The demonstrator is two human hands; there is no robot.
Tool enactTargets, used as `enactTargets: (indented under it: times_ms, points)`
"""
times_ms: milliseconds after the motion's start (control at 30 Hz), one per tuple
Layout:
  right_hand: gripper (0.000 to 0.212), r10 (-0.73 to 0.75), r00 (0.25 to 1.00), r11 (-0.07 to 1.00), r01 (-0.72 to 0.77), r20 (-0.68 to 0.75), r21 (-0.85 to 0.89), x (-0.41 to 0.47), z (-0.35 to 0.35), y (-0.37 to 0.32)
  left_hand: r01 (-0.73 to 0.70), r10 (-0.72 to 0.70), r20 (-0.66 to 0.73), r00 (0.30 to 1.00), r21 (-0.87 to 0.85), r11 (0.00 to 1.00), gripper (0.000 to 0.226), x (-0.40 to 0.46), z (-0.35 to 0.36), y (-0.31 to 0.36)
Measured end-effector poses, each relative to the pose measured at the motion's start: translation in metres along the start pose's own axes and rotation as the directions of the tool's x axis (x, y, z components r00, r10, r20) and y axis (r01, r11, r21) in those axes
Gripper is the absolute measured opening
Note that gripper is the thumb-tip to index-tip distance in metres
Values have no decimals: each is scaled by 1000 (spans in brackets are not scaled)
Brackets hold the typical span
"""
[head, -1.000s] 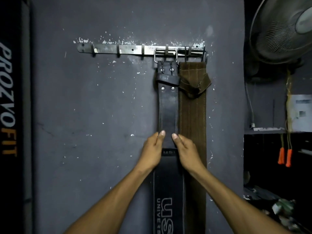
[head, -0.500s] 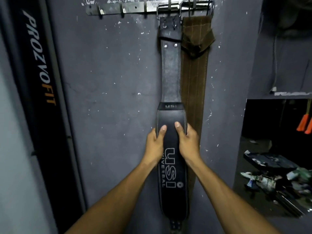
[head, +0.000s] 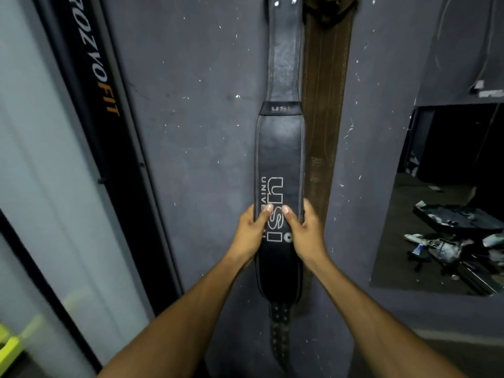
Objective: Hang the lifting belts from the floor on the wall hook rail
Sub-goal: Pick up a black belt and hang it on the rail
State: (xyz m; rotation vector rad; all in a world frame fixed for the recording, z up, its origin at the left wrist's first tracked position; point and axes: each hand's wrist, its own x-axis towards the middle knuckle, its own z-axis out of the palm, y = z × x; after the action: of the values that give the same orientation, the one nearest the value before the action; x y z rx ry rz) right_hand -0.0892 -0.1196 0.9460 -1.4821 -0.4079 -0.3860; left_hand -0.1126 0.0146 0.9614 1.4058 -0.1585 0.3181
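Observation:
A black leather lifting belt (head: 279, 148) with white "USI" lettering hangs flat down the grey wall. Its perforated tail dangles below. My left hand (head: 252, 230) grips its left edge and my right hand (head: 302, 230) grips its right edge, thumbs pressed on the front at the lettering and fingers wrapped behind. A brown suede belt (head: 326, 105) hangs just to the right, partly behind the black one. The hook rail is out of frame above.
A black "PROZVOFIT" frame upright (head: 92, 110) leans along the left beside a pale panel. To the right, a dark opening (head: 447, 192) shows clutter on the floor. A yellow-green object (head: 8, 347) sits at the bottom left.
Both hands have slid down the black belt, from its narrow upper strap to the wide lettered part. My view has tilted down, so the hook rail has left the frame.

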Motion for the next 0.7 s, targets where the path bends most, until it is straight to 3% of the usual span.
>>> enactTargets:
  times_ms: [67, 133, 300, 433, 533, 700]
  points:
    - [40, 25, 999, 1000, -25, 21, -4, -20, -4, 8, -5, 0, 63, 998, 73, 997, 31, -19, -6, -13]
    - [33, 70, 997, 996, -69, 23, -47, -42, -6, 22, 40, -61, 113, 992, 181, 983, 30, -41, -15, -35]
    - [24, 115, 993, 993, -115, 12, 20, -70, -2, 26, 115, -123, 86, 989, 88, 989, 27, -75, -33, -58]
    - [35, 214, 973, 975, -219, 81, 46, -99, 4, 29, 124, -181, 217, 959, 251, 960, 37, -90, -61, -77]
    - [39, 303, 950, 953, -303, 80, -16, -133, 5, 42, 194, -259, 205, 944, 289, 937, 29, -102, -82, -95]
    - [36, 313, 948, 949, -312, 51, -35, -137, 8, 44, 197, -258, 188, 948, 293, 936, 30, -101, -85, -103]
